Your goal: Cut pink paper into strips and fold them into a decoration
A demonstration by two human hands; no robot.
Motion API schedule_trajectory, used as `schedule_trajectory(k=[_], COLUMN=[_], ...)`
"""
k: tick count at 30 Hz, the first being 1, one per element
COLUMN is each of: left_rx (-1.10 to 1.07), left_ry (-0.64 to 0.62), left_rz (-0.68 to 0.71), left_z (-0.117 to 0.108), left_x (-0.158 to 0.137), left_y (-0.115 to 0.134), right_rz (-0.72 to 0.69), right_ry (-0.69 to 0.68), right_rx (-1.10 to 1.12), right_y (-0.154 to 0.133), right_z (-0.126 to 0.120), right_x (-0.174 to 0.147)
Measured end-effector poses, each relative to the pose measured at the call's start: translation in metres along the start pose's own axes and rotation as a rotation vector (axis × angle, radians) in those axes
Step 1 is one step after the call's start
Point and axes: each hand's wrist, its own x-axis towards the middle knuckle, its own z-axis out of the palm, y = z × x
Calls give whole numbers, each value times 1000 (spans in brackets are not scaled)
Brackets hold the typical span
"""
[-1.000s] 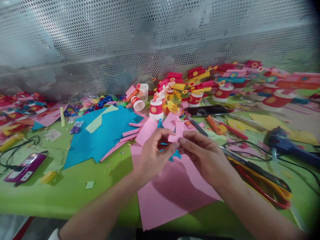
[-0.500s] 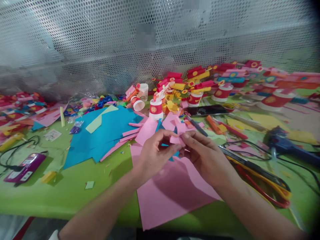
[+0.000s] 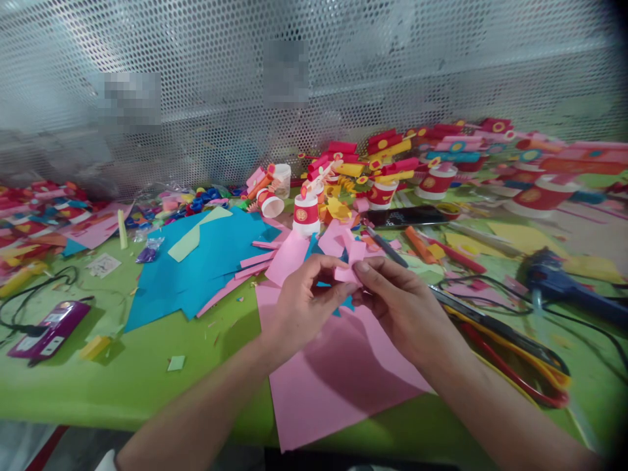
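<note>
Between my two hands is a small strip of pink paper [image 3: 346, 274], bent or folded, with one end standing up. My left hand [image 3: 307, 304] pinches its left side between thumb and forefinger. From the other side my right hand [image 3: 395, 297] grips it with thumb and fingers; the curled fingertips are partly hidden. Below both hands lies a large pink sheet [image 3: 338, 386], shaded by them. Just beyond are pink paper pieces [image 3: 288, 256] and a red and white paper cup [image 3: 307, 214] standing upright.
Blue sheets [image 3: 167, 281] lie left, near a purple power box [image 3: 50, 330] with a cable. At right are scissors [image 3: 520, 366], a blue glue gun [image 3: 564, 284] and a black phone [image 3: 409, 216]. Decorated cups [image 3: 436, 181] line the back before a perforated metal screen [image 3: 206, 85].
The pink strip has turned very slightly between my fingers. Both hands stay in nearly the same place, and the things on the table have not moved.
</note>
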Motion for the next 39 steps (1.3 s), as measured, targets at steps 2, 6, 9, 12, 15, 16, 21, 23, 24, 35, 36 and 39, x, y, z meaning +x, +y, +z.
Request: schedule_trajectory(k=[2, 6, 9, 12, 15, 16, 21, 23, 24, 35, 36, 39], left_rx=[-24, -70, -126, -152, -132, -136, -111, -108, -112, -188, -184, -152], left_ry=[-2, -14, -28, -12, 22, 23, -2, -1, 0, 46, 56, 82], left_rz=[-14, -49, -67, -84, -151, -183, -246, -217, -204, -185, -186, -187], left_z=[0, 1, 2, 2, 2, 2, 1, 1, 1, -2, -2, -3], left_x=[1, 1, 0, -1, -1, -1, -1, 0, 0, 2, 2, 3], left_y=[1, 6, 9, 8, 6, 6, 9, 9, 9, 11, 11, 12], right_rz=[-24, -89, -138, -208, -283, -305, -377, -373, -364, -226, -197, -110], right_ry=[16, 51, 61, 70, 78, 83, 125, 128, 126, 20, -3, -36], right_rx=[-27, -100, -170, -285, -397, -428, -520, -511, -501, -291, -263, -209], right_y=[0, 0, 2, 3, 3, 3, 1, 0, 0, 3, 3, 3], right_z=[1, 3, 2, 1, 2, 2, 7, 8, 9, 3, 3, 1], right_x=[0, -1, -3, -5, -7, -8, -12, -13, -13, -8, -7, -5])
